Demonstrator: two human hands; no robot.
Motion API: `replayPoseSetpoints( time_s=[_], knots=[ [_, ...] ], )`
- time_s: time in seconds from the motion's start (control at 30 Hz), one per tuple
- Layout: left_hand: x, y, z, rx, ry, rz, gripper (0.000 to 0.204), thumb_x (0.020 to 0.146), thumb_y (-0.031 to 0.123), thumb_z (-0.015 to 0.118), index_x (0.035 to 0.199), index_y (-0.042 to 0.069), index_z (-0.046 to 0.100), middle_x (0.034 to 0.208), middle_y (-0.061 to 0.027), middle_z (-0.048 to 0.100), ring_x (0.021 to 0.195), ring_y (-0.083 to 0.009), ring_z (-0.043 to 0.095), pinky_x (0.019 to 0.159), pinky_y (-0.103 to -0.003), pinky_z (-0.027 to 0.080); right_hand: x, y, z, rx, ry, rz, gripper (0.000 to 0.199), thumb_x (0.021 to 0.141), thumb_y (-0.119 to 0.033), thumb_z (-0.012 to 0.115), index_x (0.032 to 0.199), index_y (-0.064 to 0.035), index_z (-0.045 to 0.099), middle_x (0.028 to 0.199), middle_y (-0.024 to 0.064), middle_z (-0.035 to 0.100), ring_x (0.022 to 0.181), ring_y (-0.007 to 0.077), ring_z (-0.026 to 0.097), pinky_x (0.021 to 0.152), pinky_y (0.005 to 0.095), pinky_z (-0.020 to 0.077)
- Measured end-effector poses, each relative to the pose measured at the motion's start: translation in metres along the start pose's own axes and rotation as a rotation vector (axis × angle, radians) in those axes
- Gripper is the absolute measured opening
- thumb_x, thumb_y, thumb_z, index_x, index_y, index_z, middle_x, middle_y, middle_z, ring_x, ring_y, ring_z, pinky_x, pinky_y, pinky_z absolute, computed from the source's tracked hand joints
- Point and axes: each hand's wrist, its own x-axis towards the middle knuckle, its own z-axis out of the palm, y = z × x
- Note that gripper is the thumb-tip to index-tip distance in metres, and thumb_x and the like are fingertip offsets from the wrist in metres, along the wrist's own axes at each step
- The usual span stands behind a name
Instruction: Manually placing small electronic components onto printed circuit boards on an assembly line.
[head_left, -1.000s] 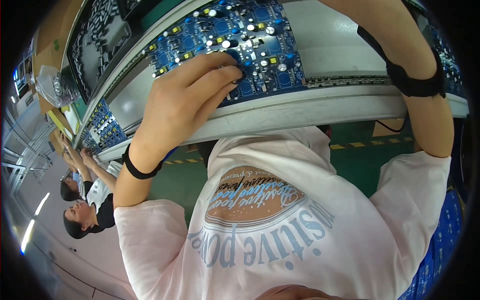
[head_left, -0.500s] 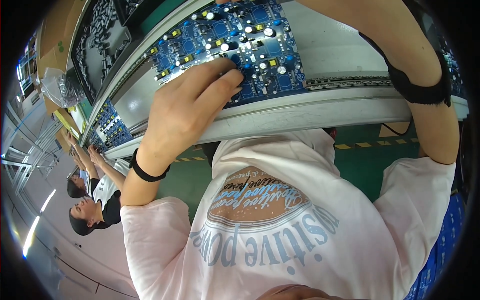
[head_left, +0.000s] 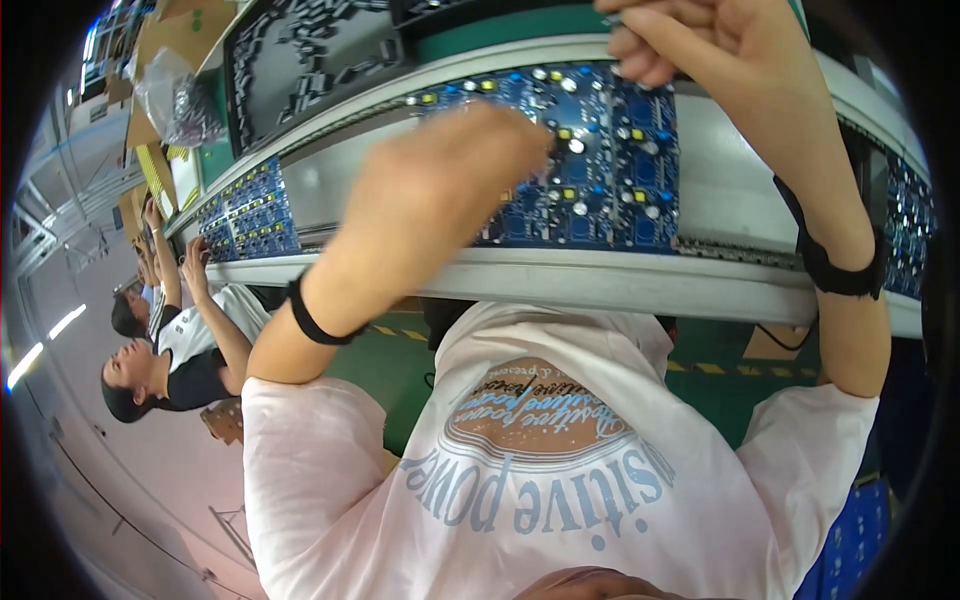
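A blue circuit board [head_left: 630, 175] lies between the rails of a conveyor in front of me, dotted with yellow, white and blue components. My left hand [head_left: 450, 180] is over the board's left part and hides some of it. Motion smears its fingers, so I cannot make out whether they hold anything. Beyond the board's far right corner, my right hand [head_left: 700, 45] is raised with thumb and fingertips pinched together. A small dark component [head_left: 612, 19] shows at its fingertips, near the top edge of the view.
The conveyor's near metal rail [head_left: 560, 275] runs between my body and the board. A black tray [head_left: 235, 95] of loose dark parts stands beyond the far rail, beside a clear plastic bag [head_left: 175, 95]. Another board [head_left: 250, 210] lies further left, near co-workers [head_left: 190, 340].
My left hand has come up off the board and is moving. My right hand, mostly beyond the top edge before, is now in sight. The whole view has shifted.
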Motion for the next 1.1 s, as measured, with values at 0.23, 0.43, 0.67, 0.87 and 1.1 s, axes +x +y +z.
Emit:
replayPoseSetpoints(
  time_s=[0.23,0.43,0.67,0.87,1.1],
  knots=[
    [0.024,-0.101,-0.048,0.251,0.129,-0.304,0.018,0.093,0.0,0.069,0.111,-0.002,0.072,0.1,-0.0123,0.072,0.083,-0.0238,0.071,0.075,-0.031,0.056,-0.001,-0.032,0.017,-0.408,0.236,0.485,0.008,0.101,0.002,0.059,0.107,0.0061,0.06,0.093,0.0132,0.074,0.086,0.0137,0.074,0.075,0.0244,0.0601],
    [0.029,-0.117,-0.04,0.194,0.114,-0.262,0.017,0.089,0.006,0.071,0.104,-0.003,0.07,0.097,-0.0191,0.066,0.088,-0.0396,0.066,0.079,-0.042,0.053,0.002,-0.001,0.013,-0.848,-0.022,0.241,0.012,0.098,-0.013,0.07,0.106,-0.0038,0.071,0.073,-0.0013,0.063,0.063,0.0052,0.057,0.058,0.0216,0.0466],
    [0.024,-0.068,-0.049,-0.017,0.263,-0.372,0.024,0.09,-0.003,0.068,0.114,-0.003,0.069,0.088,-0.0127,0.063,0.072,-0.019,0.063,0.067,-0.029,0.05,0.009,0.011,0.024,-1.279,-0.21,0.155,0.013,0.09,-0.014,0.074,0.1,-0.0059,0.074,0.055,0.0039,0.043,0.049,0.0155,0.042,0.051,0.0334,0.0377],
    [0.013,-0.043,-0.056,-0.335,0.232,-0.506,0.022,0.092,-0.008,0.066,0.113,-0.004,0.07,0.095,-0.0067,0.067,0.085,-0.0117,0.066,0.075,-0.024,0.053,0.012,0.008,0.026,-1.301,-0.229,0.195,0.011,0.089,-0.014,0.074,0.097,-0.0063,0.074,0.054,0.0043,0.043,0.049,0.0181,0.044,0.052,0.0344,0.0383],
    [0.013,-0.033,-0.049,-0.569,0.219,-0.543,0.016,0.095,-0.008,0.066,0.111,-0.007,0.068,0.102,-0.0062,0.071,0.091,-0.0097,0.069,0.082,-0.022,0.055,0.008,0.007,0.025,-1.321,-0.269,0.167,0.012,0.089,-0.015,0.075,0.099,-0.0084,0.073,0.058,0.0068,0.054,0.053,0.0215,0.055,0.054,0.0344,0.0436]
  ],
)
